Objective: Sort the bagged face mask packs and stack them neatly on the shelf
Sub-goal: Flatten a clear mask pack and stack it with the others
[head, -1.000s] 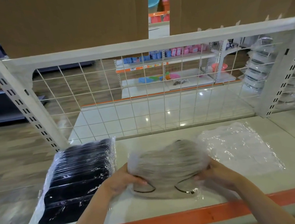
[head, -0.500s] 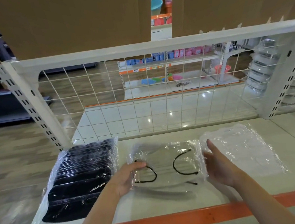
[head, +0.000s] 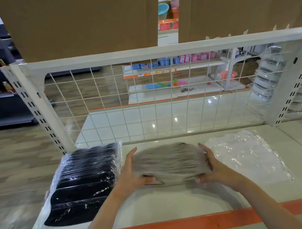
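Both my hands bracket the grey pack, which sits on the shelf directly between them. My left hand lies flat against the pack's left end, fingers straight and pointing away from me, thumb tucked under the near edge; my right hand mirrors it on the right end, fingers extended along the side and thumb low at the front corner. Neither hand pinches the bag: the palms press inward from both ends, which I judge serves to square the loose masks inside and keep the slippery film from sliding while the pack is aligned. The pack itself is blurred, so its exact outline and whether its underside fully touches the shelf cannot be told. Just outside my left hand, almost touching the back of it, lies the black pack, a long wrapped row running away from me; it limits how far left the grey pack can go. Just outside my right hand lies a clear bag, flat and crumpled, whose contents are too pale to make out; its near edge sits close to my right wrist. Beyond my fingertips stands the wire grid, the back stop for anything pushed forward. Nearer to me than my wrists runs the orange edge of the shelf.
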Tool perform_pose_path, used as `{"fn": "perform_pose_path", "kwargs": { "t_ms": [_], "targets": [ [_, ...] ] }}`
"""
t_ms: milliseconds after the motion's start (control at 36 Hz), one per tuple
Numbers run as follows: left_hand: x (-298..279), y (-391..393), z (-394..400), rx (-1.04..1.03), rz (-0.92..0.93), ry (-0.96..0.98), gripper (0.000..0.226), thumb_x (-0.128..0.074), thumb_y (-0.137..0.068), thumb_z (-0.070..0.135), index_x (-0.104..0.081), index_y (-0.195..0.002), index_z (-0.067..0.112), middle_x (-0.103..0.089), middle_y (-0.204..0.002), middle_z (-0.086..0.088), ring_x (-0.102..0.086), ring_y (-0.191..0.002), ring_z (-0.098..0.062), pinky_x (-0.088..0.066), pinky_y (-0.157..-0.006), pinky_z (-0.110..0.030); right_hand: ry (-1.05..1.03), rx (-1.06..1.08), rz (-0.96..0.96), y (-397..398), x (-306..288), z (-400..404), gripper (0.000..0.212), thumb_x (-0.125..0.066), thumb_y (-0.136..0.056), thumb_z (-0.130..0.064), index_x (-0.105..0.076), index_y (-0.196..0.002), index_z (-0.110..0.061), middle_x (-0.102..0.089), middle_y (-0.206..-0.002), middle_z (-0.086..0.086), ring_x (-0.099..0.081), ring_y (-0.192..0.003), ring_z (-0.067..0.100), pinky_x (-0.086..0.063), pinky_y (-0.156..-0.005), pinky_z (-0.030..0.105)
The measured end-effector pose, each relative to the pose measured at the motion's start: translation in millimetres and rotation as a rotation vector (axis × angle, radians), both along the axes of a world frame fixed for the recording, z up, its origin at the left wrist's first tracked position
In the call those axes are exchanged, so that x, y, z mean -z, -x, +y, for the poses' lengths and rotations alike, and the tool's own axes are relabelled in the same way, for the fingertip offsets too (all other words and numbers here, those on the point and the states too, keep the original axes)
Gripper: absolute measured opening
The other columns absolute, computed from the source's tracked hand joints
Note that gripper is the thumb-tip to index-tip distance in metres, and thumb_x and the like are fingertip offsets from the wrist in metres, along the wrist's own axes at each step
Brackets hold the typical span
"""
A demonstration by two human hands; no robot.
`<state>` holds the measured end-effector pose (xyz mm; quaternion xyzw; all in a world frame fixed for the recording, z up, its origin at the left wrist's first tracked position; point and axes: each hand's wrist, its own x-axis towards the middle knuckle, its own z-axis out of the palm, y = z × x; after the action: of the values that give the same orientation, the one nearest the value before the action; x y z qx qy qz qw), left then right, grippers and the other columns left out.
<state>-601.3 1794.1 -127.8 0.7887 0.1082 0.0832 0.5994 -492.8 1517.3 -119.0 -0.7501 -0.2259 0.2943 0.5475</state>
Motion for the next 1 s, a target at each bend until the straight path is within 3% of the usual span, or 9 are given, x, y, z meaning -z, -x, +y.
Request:
{"fn": "perform_pose_path", "kwargs": {
  "t_ms": [83,167,278,389,472,611,778,861,1000],
  "targets": [
    [12.0,4.5,-3.1,-0.028,0.000,0.020,0.129,-0.090,-0.029,0.054,-0.029,-0.140,0.031,-0.049,-0.131,0.011,-0.049,-0.123,-0.015,-0.040,-0.105,-0.040,0.032,0.030,-0.048,5.5,15.7,-0.4,0.110,-0.084,-0.064,0.000,-0.010,-0.134,-0.044,-0.040,-0.129,-0.011,-0.048,-0.114,0.003,-0.050,-0.086,0.018],
    [15.9,1.7,-3.6,-0.033,-0.009,0.114,0.107,-0.093,-0.035,0.046,-0.046,-0.129,0.025,-0.058,-0.124,0.010,-0.056,-0.117,-0.015,-0.049,-0.098,-0.038,0.001,0.061,-0.093,2.5,22.2,6.0,0.103,-0.081,-0.065,0.005,-0.016,-0.137,-0.031,-0.050,-0.124,-0.005,-0.054,-0.106,-0.001,-0.046,-0.077,0.008],
    [12.4,0.0,-4.0,-0.018,-0.014,0.180,0.100,-0.094,-0.037,0.039,-0.049,-0.125,0.027,-0.061,-0.121,-0.001,-0.060,-0.114,-0.021,-0.050,-0.095,-0.047,-0.131,0.066,-0.051,-5.9,27.3,15.3,0.101,-0.076,-0.061,0.016,-0.026,-0.136,-0.029,-0.044,-0.129,-0.009,-0.055,-0.107,-0.007,-0.050,-0.076,0.015],
    [9.8,0.4,3.4,0.048,0.020,0.204,0.109,-0.093,-0.044,0.031,-0.035,-0.137,0.032,-0.058,-0.126,0.003,-0.058,-0.116,-0.016,-0.051,-0.094,-0.043,-0.139,0.044,0.024,-10.0,24.7,13.5,0.107,-0.081,-0.051,-0.010,-0.024,-0.138,-0.028,-0.049,-0.126,0.000,-0.058,-0.107,0.003,-0.051,-0.081,0.022],
    [8.5,5.0,10.5,0.118,0.059,0.283,0.098,-0.090,-0.051,0.009,-0.042,-0.133,0.034,-0.058,-0.125,-0.004,-0.060,-0.112,-0.021,-0.055,-0.083,-0.040,-0.095,0.027,0.079,-15.0,26.0,10.3,0.119,-0.088,-0.047,-0.020,-0.019,-0.142,-0.041,-0.043,-0.134,-0.001,-0.054,-0.118,0.014,-0.052,-0.091,0.030],
    [4.1,3.9,8.8,0.164,0.073,0.259,0.097,-0.089,-0.048,0.011,-0.041,-0.130,0.027,-0.055,-0.124,-0.006,-0.059,-0.110,-0.017,-0.054,-0.082,-0.033,-0.070,-0.092,0.084,-18.4,25.6,13.5,0.087,-0.088,-0.061,-0.012,-0.046,-0.136,-0.028,-0.052,-0.132,0.014,-0.055,-0.120,0.026,-0.045,-0.101,0.048],
    [16.5,2.9,10.4,0.051,0.073,0.230,0.118,-0.095,-0.038,0.025,-0.032,-0.137,0.035,-0.052,-0.130,0.001,-0.054,-0.118,-0.020,-0.051,-0.094,-0.045,-0.134,0.000,0.109,-14.9,28.4,0.0,0.095,-0.082,-0.055,-0.005,-0.038,-0.137,-0.029,-0.058,-0.126,0.001,-0.063,-0.106,0.013,-0.052,-0.082,0.023],
    [21.2,1.6,3.4,0.043,0.053,0.244,0.112,-0.094,-0.041,0.019,-0.036,-0.136,0.035,-0.057,-0.127,0.000,-0.055,-0.118,-0.022,-0.050,-0.095,-0.048,-0.166,0.024,0.080,-3.0,27.7,6.8,0.108,-0.078,-0.053,-0.007,-0.024,-0.141,-0.040,-0.048,-0.133,-0.012,-0.056,-0.114,0.006,-0.051,-0.082,0.023],
    [12.3,-7.3,-10.1,0.009,-0.024,0.292,0.112,-0.090,-0.039,0.014,-0.032,-0.134,0.027,-0.055,-0.126,-0.001,-0.053,-0.120,-0.019,-0.047,-0.099,-0.045,-0.264,0.098,0.011,6.0,14.8,23.2,0.104,-0.067,-0.057,0.004,-0.020,-0.138,-0.043,-0.048,-0.121,-0.017,-0.058,-0.096,-0.009,-0.052,-0.072,0.019]
  ]
}}
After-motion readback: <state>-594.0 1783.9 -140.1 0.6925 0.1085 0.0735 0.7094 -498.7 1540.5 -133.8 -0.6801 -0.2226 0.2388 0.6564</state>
